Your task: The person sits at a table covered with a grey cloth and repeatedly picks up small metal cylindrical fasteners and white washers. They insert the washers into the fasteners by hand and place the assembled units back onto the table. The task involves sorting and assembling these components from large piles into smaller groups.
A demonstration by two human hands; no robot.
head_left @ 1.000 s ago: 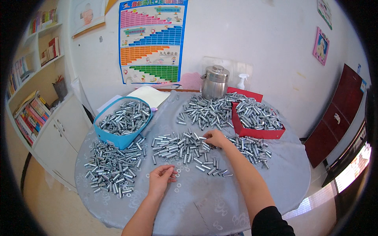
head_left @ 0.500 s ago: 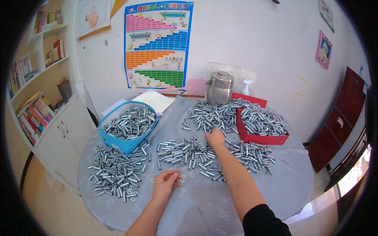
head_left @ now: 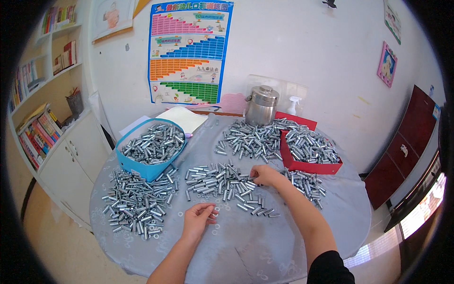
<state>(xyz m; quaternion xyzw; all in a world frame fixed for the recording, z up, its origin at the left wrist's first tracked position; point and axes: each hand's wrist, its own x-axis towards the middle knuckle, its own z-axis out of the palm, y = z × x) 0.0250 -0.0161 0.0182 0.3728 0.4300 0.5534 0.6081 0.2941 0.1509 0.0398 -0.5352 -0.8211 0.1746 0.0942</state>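
My right hand (head_left: 268,176) reaches into the right end of the middle pile of metal sleeves (head_left: 221,181). Its fingers are closed, and what is between them is hidden. My left hand (head_left: 197,220) hovers over the cloth nearer to me, thumb pressed to curled fingers. Whatever it holds, if anything, is too small to make out. Loose washers (head_left: 215,226) lie beside its fingertips. Several short metal sleeves (head_left: 257,208) are scattered on the cloth between my hands.
At left, a blue basket (head_left: 147,171) full of metal parts stands behind a heap of bolt-like parts (head_left: 137,201). At the back right are a red box (head_left: 309,166) of metal parts, another heap (head_left: 250,138), a steel pot (head_left: 261,105) and a white spray bottle (head_left: 293,105).
My right hand has drawn back toward me and a little right, from the far heap to the middle pile. The left hand has barely moved. The view has shifted slightly.
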